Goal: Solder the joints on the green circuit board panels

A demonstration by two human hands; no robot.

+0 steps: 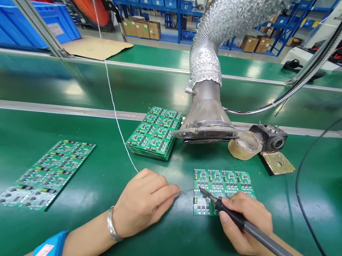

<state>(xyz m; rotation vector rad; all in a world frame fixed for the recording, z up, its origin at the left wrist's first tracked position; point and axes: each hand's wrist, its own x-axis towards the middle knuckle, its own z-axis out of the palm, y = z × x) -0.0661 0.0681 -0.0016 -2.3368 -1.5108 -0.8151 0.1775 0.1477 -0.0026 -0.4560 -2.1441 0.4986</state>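
Note:
My right hand (247, 223) grips a soldering iron (258, 232), its tip touching or just over the left part of a green circuit board panel (224, 179). The panel lies flat on the bench, partly hidden under that hand. Left of it, my left hand (146, 201) is closed, pinching thin solder wire (188, 190) between thumb and forefinger. The wire's free end reaches to the iron's tip. From behind the hand, the pale strand (112, 100) runs up to the top left.
A stack of circuit boards (155, 132) stands behind my hands, and another board panel (50, 173) lies at left. A fume extractor nozzle (208, 117) hangs over the bench. Right of it are a round tin (245, 145) and a soldering iron stand (270, 139). A black cable (299, 186) curves down the right side.

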